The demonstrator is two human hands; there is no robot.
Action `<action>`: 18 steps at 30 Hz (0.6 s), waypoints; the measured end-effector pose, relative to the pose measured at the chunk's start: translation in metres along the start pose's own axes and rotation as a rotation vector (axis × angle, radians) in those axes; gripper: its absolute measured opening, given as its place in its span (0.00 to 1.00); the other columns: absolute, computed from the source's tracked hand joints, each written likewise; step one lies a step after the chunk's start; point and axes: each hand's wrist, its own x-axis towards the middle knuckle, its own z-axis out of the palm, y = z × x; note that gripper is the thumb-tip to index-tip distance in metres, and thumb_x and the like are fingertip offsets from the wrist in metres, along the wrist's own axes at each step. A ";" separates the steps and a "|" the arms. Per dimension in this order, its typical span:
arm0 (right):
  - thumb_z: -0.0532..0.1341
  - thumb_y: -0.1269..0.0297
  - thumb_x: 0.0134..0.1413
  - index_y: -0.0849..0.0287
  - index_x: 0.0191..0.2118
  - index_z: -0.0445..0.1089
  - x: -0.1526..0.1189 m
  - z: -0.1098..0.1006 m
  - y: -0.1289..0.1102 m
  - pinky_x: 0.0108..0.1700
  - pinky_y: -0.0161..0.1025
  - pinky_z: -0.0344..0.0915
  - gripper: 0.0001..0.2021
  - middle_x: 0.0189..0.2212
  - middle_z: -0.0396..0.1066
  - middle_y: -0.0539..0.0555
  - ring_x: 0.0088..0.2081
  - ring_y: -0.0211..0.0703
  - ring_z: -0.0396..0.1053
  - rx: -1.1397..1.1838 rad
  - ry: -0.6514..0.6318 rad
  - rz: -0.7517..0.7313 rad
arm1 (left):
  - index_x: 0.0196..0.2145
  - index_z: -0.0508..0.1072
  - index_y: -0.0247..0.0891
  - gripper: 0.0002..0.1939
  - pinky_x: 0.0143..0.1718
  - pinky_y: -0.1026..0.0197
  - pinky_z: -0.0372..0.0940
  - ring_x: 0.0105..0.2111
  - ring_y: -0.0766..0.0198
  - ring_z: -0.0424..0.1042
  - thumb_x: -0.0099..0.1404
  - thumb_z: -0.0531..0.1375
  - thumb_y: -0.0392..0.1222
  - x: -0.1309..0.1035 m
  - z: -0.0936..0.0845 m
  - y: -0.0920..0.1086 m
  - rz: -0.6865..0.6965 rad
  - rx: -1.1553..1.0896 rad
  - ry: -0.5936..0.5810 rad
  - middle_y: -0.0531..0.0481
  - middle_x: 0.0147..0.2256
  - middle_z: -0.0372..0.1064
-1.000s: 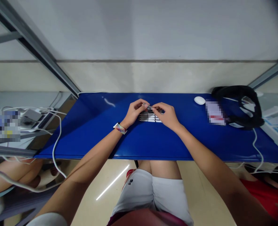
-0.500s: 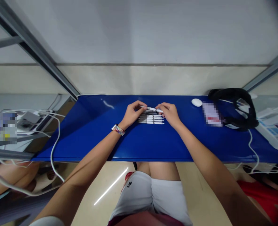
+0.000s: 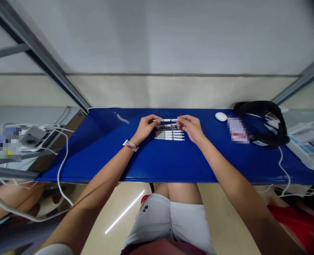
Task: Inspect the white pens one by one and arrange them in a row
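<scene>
A white pen (image 3: pixel 169 120) lies level between my two hands, just beyond a row of pens. My left hand (image 3: pixel 147 126) pinches its left end between thumb and fingers. The right end is in the closed fingers of my right hand (image 3: pixel 191 126). Below it, several white pens (image 3: pixel 169 136) with dark bands lie side by side on the blue table (image 3: pixel 151 163), all pointing the same way. My fingers partly cover the ends of the nearest ones. A patterned band is on my left wrist.
To the right are a white mouse-like oval object (image 3: pixel 221 116), a blurred-out rectangular item (image 3: pixel 238 130) and a black headset-like strap (image 3: pixel 278 124). White cables (image 3: pixel 63 163) hang at the left edge. Metal posts (image 3: pixel 50 74) rise at both sides. Other people sit left and right.
The pen between my hands has turned from slanted to level. My left hand has shifted slightly left, and the pens in the row show more clearly.
</scene>
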 end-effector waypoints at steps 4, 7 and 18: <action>0.78 0.54 0.46 0.57 0.36 0.80 -0.001 0.003 0.001 0.40 0.45 0.76 0.15 0.27 0.78 0.52 0.31 0.43 0.77 -0.071 -0.021 -0.101 | 0.33 0.81 0.39 0.16 0.36 0.57 0.64 0.28 0.63 0.69 0.70 0.66 0.54 0.002 -0.003 -0.006 0.007 0.006 0.044 0.50 0.26 0.73; 0.77 0.55 0.48 0.56 0.37 0.80 -0.002 0.004 0.000 0.44 0.46 0.77 0.14 0.28 0.79 0.52 0.33 0.45 0.79 -0.120 -0.076 -0.157 | 0.23 0.77 0.39 0.30 0.30 0.57 0.58 0.22 0.65 0.62 0.74 0.59 0.63 0.003 -0.004 -0.006 -0.034 0.022 0.096 0.52 0.19 0.64; 0.78 0.51 0.48 0.55 0.38 0.82 0.004 -0.002 0.004 0.39 0.42 0.77 0.17 0.29 0.79 0.52 0.31 0.43 0.78 -0.006 -0.015 -0.103 | 0.28 0.78 0.37 0.27 0.34 0.59 0.63 0.27 0.64 0.70 0.75 0.59 0.61 0.002 -0.003 -0.002 0.005 0.044 0.051 0.49 0.24 0.72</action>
